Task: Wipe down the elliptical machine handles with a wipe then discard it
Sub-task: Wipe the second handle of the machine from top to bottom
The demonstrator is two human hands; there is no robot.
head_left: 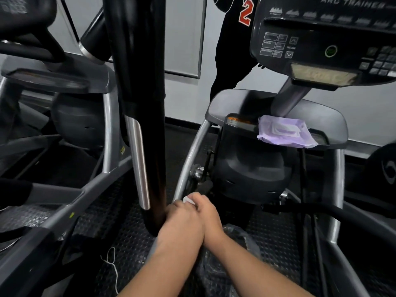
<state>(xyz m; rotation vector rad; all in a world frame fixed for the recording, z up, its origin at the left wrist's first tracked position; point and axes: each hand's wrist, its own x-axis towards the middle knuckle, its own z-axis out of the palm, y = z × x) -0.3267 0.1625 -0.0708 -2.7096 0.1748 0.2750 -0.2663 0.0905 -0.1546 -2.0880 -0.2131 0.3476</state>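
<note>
Pinched between both hands, left hand [184, 219] and right hand [209, 213]: white wipe [188, 200]; upright black handle [139, 103] just left, nearer left hand.

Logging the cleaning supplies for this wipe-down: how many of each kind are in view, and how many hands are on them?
Purple wipe packs: 1, the purple wipe pack on the machine's shroud.
Loose white wipes: 1, the white wipe held between both hands.
Hands: 2, left hand and right hand.
Total: 4.
</note>
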